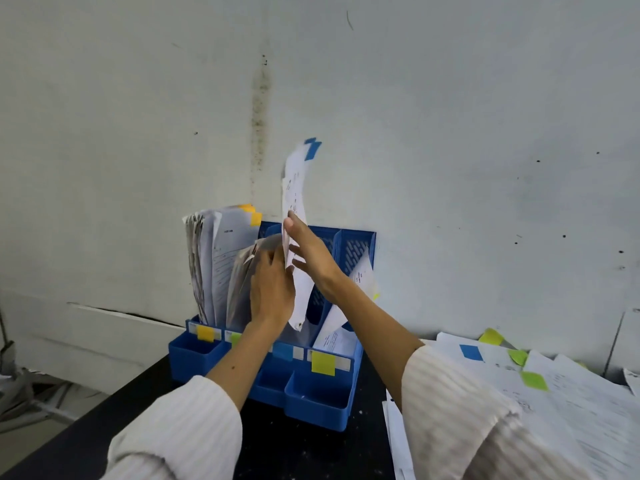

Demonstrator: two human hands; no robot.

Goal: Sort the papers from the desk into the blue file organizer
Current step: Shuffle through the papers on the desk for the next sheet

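A blue file organizer (322, 403) stands on the black desk against the wall, its slots tagged with orange, green, blue and yellow sticky notes. My right hand (311, 252) holds a white paper with a blue tab (294, 188) upright over the third slot, thumb and fingers pinching its edge. My left hand (272, 289) grips and pushes aside the grey papers (242, 282) in the second slot. The first slot holds a thick stack with orange tabs (216, 251). One sheet with a yellow tab (362, 275) leans in the fourth slot.
A loose pile of tabbed papers (540, 386) lies on the desk to the right. The black desk (138, 403) ends at the left, with the floor and metal legs below. The wall rises right behind the organizer.
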